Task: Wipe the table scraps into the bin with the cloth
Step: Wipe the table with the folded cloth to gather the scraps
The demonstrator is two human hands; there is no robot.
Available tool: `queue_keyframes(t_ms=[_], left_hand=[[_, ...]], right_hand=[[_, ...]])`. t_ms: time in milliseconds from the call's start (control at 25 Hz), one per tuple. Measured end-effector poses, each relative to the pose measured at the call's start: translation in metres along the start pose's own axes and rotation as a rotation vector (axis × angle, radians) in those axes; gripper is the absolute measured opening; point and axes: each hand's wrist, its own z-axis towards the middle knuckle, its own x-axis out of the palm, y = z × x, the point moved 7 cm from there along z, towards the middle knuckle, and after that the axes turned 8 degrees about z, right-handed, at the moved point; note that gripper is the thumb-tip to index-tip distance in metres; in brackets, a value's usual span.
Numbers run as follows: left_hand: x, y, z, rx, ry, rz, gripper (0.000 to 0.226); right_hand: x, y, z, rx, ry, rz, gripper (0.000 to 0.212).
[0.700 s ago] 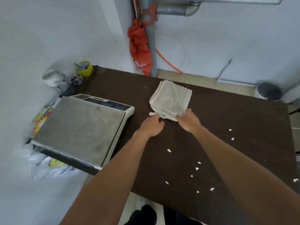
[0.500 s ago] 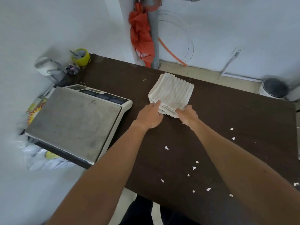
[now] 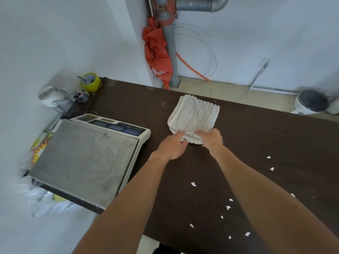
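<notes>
From the head view: a folded, ribbed white cloth lying flat on the dark brown table, towards its far edge. Both hands at the cloth's near edge: left hand pinching the near left corner, fingers on top and thumb at the edge; right hand curled round the near right corner, grasping it. Small white scraps scattered over the near right part of the table, well apart from the cloth. On the floor beyond the table's far right corner, a white bin with a dark lid. Left of the hands, a grey-topped weighing scale on the table; beyond it, at the far left corner, a yellow tape roll.
</notes>
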Motion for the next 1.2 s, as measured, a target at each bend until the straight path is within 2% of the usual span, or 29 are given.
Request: queue_keyframes(t_ms=[80, 160, 280, 360, 440, 680, 840, 960, 1000, 1080, 1120, 1200], left_hand=[[-0.013, 0.007, 0.001, -0.071, -0.118, -0.091, 0.053], [-0.020, 0.021, -0.001, -0.229, -0.196, -0.205, 0.054], [-0.002, 0.042, -0.008, -0.484, -0.085, -0.483, 0.076], [0.011, 0.045, -0.010, -0.530, -0.014, -0.661, 0.087], [0.015, 0.047, -0.010, -0.523, -0.017, -0.777, 0.092], [0.014, 0.049, -0.024, -0.507, 0.078, -1.007, 0.113], [0.014, 0.036, -0.029, -0.343, 0.222, -1.398, 0.082], [0.012, 0.041, -0.030, -0.286, 0.207, -1.537, 0.075], [0.010, 0.044, -0.030, -0.280, 0.189, -1.535, 0.074], [0.009, 0.048, -0.029, -0.294, 0.173, -1.495, 0.069], [0.008, 0.049, -0.028, -0.299, 0.178, -1.472, 0.066], [0.007, 0.048, -0.027, -0.290, 0.203, -1.423, 0.060]], right_hand=[[0.002, 0.002, -0.001, 0.010, 0.044, 0.001, 0.047], [0.000, 0.001, -0.008, -0.004, 0.092, -0.034, 0.040], [-0.005, -0.005, -0.026, -0.014, 0.136, 0.000, 0.030], [-0.007, -0.014, -0.038, 0.024, 0.172, 0.065, 0.020], [-0.006, -0.020, -0.048, 0.077, 0.208, 0.112, 0.008], [0.005, -0.005, -0.067, 0.117, 0.347, 0.356, 0.032], [0.008, 0.004, -0.072, 0.131, 0.402, 0.419, 0.045], [0.005, 0.008, -0.073, 0.128, 0.419, 0.364, 0.041], [0.002, 0.010, -0.073, 0.118, 0.405, 0.325, 0.036], [-0.007, 0.011, -0.072, 0.065, 0.354, 0.216, 0.013], [-0.008, 0.012, -0.069, 0.028, 0.359, 0.176, 0.020], [-0.009, 0.013, -0.068, -0.060, 0.374, 0.092, 0.055]])
